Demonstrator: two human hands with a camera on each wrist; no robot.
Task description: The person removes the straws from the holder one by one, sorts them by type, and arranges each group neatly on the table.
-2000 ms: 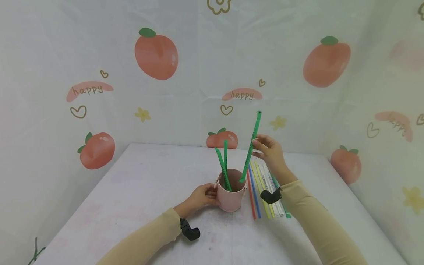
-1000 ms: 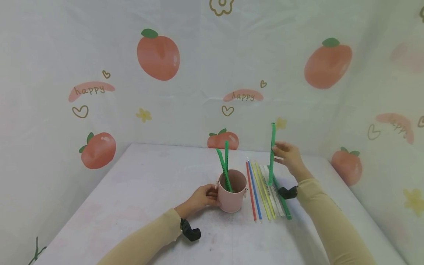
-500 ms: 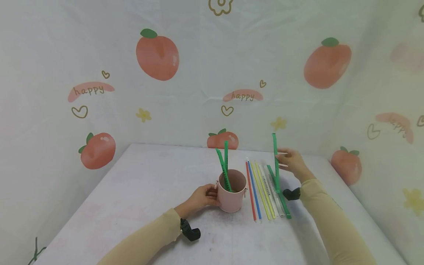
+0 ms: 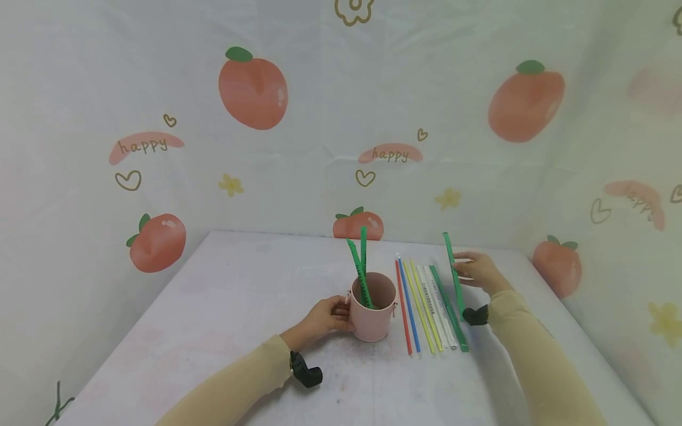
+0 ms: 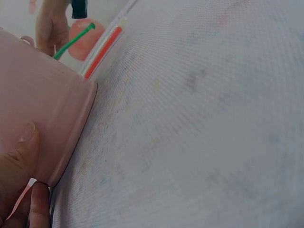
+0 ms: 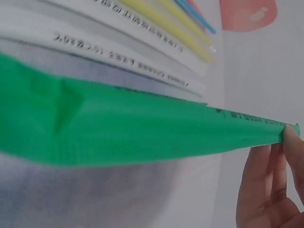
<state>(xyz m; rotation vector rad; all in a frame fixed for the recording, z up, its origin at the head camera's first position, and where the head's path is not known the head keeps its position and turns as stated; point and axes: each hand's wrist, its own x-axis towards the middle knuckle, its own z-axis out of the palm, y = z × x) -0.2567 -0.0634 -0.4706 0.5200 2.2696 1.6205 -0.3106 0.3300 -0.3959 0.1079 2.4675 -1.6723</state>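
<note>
The right hand (image 4: 476,271) pinches a green straw (image 4: 454,278) tilted over the row of straws (image 4: 426,305); it could knock them askew; the left hand (image 4: 325,315) grips the pink cup (image 4: 373,316).

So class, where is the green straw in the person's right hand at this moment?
In the head view the green straw slants low at the right end of the straw row, pinched by the right hand, right of the pink cup.

Pink cup (image 4: 372,310) with upright green straws (image 4: 361,269) is blocking centre; straw row (image 4: 426,305) is lying right; table (image 4: 213,296) left is sitting open.
</note>
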